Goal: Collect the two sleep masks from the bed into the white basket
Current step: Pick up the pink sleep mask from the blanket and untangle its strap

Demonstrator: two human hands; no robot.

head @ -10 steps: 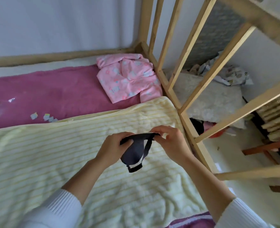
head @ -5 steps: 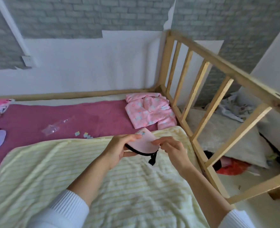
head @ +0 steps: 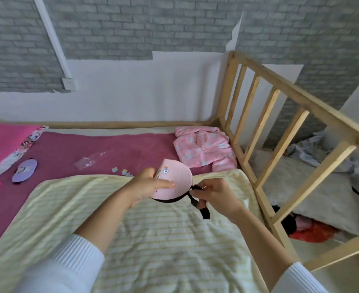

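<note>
A pink sleep mask with a black back and black strap is held up over the yellow striped blanket. My left hand grips the mask's left side, thumb across its pink face. My right hand pinches the black strap at the mask's right end, and a loose strap end hangs below it. A second, purple sleep mask lies flat on the magenta sheet at the far left. No white basket is in view.
Folded pink pyjamas lie in the bed's far right corner. A clear plastic wrapper and small paper scraps rest on the magenta sheet. A wooden slatted rail bounds the bed's right side, with pillows and clothes on the floor beyond.
The mask was turned from its black back to its pink face. My head lifted, bringing the wall and the purple mask into view.
</note>
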